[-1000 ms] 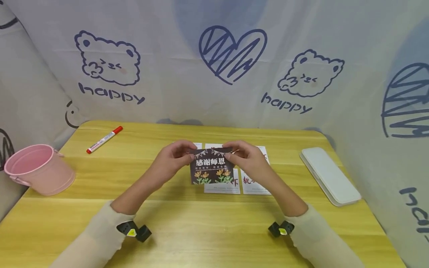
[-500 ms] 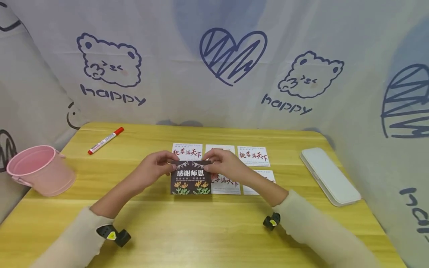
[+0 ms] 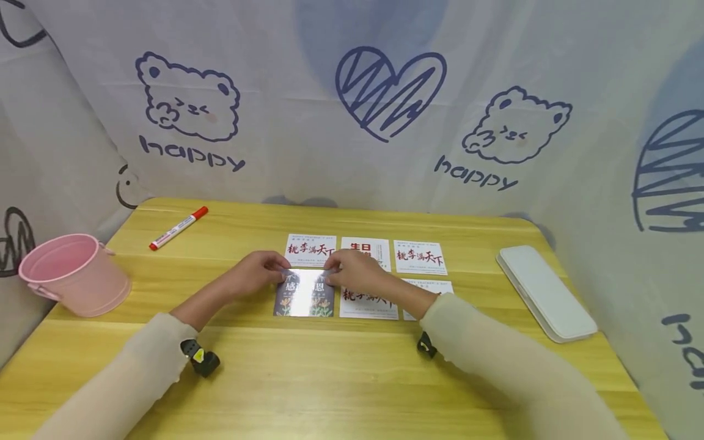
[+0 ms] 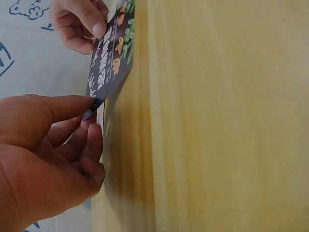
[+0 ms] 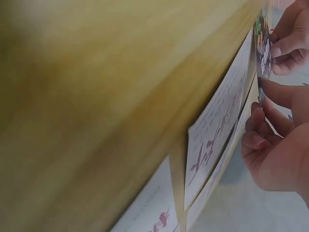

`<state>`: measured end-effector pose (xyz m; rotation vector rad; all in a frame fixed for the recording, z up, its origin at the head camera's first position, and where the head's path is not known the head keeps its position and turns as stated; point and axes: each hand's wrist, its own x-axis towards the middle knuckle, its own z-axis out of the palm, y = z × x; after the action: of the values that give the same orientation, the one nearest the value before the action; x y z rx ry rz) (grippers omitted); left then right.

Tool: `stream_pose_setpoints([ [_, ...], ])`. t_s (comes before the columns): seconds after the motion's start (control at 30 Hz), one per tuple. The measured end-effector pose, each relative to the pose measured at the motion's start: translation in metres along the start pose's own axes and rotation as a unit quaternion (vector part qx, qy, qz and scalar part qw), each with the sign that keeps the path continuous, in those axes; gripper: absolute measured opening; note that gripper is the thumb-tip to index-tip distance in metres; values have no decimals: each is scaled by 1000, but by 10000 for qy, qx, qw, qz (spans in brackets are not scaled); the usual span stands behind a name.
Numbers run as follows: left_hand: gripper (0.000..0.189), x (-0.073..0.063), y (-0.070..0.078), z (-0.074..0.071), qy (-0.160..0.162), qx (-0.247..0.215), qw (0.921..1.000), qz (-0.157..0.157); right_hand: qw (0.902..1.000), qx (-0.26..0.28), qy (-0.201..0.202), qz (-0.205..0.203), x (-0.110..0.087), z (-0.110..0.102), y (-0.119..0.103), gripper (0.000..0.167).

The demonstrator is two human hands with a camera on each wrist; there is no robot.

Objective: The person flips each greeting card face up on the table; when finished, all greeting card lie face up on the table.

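Note:
A dark greeting card (image 3: 304,302) with white lettering and orange flowers lies low over the table at the lower left of a grid of cards, glare across its middle. My left hand (image 3: 250,275) pinches its upper left corner between thumb and fingers, plain in the left wrist view, where the card (image 4: 113,60) tilts. The right hand (image 3: 360,272) pinches the upper right corner and partly covers two cards beyond. Directly behind the dark card is a white card (image 3: 310,250) with red characters; another white card (image 3: 368,307) lies to its right, under the right wrist.
More white cards, one at the back right (image 3: 420,258), complete two rows on the wooden table (image 3: 308,379). A pink bucket (image 3: 82,287) stands far left, a red-capped marker (image 3: 178,228) behind it. On the right lies a white case (image 3: 544,293). A printed cloth (image 3: 286,134) hangs behind.
Both hands have carried the dark card left and lowered it toward the table, tilting it flatter so it catches glare. White cards it had covered now show.

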<state>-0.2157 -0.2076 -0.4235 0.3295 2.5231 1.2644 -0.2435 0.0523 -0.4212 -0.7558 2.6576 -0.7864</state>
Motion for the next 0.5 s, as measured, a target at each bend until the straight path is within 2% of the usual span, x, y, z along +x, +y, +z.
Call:
stream_pose_setpoints([
  [0.2,19,7,-4,1,-25,328,9994,72,9988,-481,-67,-12,4,1,-1,23],
  [0.5,19,10,-1,4,30,835,9965,59,9970,-753,-87,135,6,5,0,24],
])
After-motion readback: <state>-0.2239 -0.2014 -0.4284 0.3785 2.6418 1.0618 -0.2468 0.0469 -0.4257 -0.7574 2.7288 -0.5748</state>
